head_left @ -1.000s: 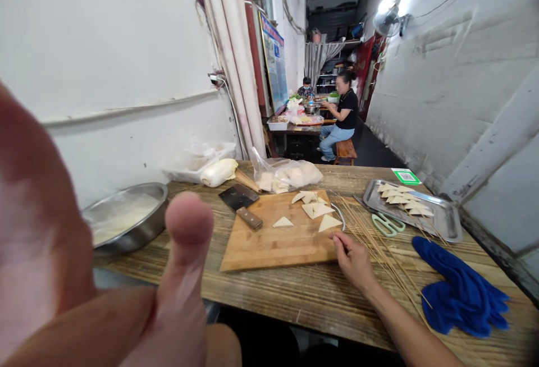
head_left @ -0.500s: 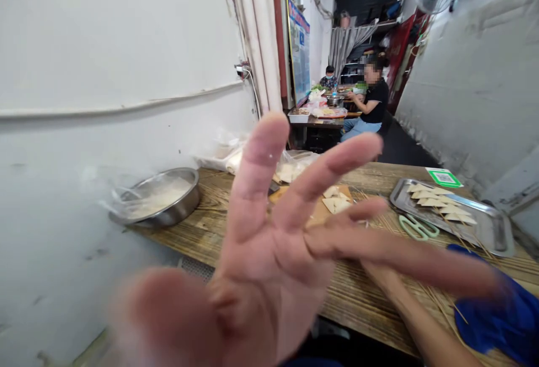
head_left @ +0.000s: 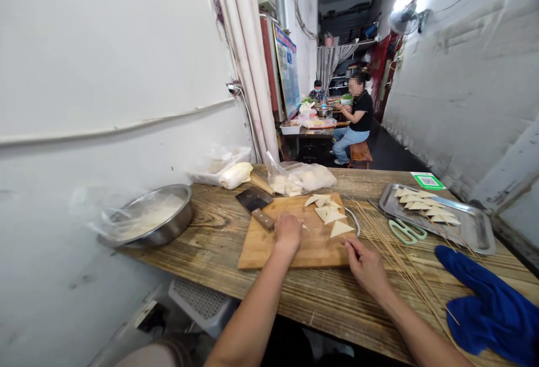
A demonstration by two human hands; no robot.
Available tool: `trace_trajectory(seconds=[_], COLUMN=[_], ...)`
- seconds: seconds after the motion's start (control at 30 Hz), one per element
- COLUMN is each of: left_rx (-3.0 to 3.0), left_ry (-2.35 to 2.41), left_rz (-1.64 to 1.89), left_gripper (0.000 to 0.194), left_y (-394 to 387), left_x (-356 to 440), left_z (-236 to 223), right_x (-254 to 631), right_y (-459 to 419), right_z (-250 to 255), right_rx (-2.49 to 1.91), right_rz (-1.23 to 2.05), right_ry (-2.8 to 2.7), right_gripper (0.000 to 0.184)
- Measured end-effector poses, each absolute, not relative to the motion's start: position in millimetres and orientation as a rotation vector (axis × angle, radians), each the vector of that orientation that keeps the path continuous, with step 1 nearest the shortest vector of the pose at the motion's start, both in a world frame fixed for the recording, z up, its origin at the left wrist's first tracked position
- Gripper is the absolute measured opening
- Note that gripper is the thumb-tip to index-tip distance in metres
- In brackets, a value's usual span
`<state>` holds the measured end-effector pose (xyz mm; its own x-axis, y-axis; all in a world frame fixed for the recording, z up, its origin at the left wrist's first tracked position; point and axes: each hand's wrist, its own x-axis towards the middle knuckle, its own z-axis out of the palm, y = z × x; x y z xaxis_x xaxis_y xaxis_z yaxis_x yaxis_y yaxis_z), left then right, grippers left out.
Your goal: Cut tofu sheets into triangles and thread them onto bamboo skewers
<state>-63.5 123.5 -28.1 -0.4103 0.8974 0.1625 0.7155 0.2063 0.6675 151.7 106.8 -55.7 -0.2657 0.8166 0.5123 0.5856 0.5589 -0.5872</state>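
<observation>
My left hand [head_left: 288,231] rests on the wooden cutting board [head_left: 261,249], fingers bent down and together. A small pale tip shows past its fingertips; what it holds is mostly hidden. Beside it lies the wooden handle of a cleaver [head_left: 263,219], its dark blade pointing away. At the board's right edge my right hand [head_left: 366,263] pinches a thin bamboo skewer [head_left: 345,238]. The skewer's tip meets a pale triangular slice [head_left: 342,228], perhaps tofu; whether it is pierced I cannot tell. Several more triangular slices [head_left: 326,212] lie loosely at the back right of the board.
Loose skewers [head_left: 391,255] lie right of the board, near green-handled scissors [head_left: 406,231] and a blue cloth [head_left: 484,311]. A metal tray [head_left: 480,229] carries skewered triangles. Left stands a steel basin [head_left: 185,215]; behind the board is a plastic bag [head_left: 301,176]. Two people sit farther back.
My left hand, spread open close before the camera, has come down to the board with its fingers bent. My right hand now shows plainly at the board's right edge. The view has shifted slightly.
</observation>
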Motion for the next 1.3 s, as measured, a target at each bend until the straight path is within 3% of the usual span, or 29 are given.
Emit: trace_trajectory(seconds=[0.23, 0.47, 0.6, 0.83, 1.0, 1.3], left_rx=[1.688, 1.770, 1.864, 1.085, 0.358, 0.200], left_ry=[2.447, 1.964, 1.685, 1.429, 1.035, 0.990], left_rz=[0.613, 0.957, 1.187, 1.536, 1.605, 1.526], left_gripper=[0.032, 0.036, 0.022, 0.024, 0.012, 0.008], left_y=[113.7, 92.6, 82.9, 103.6, 117.9, 123.4], left_x=[-59.6, -72.0, -81.3, -72.1, -69.9, -76.9], left_z=[-23.2, -36.5, -49.1, -50.7, -43.1, -42.6], right_x=[151.3, 151.3, 150.1, 146.7, 144.7, 140.8], right_y=[104.9, 105.0, 103.7, 98.8, 94.1, 88.3], right_z=[-54.5, -52.4, -52.8, -53.9, -51.7, -48.0], right_rx=[-1.075, -1.045, -1.033, -0.934, -0.930, -0.973], right_rz=[0.362, 0.347, 0.347, 0.365, 0.369, 0.415], right_ry=[-2.004, -2.030, -2.047, -2.122, -2.220, -2.426], right_gripper=[0.030, 0.031, 0.030, 0.027, 0.029, 0.034])
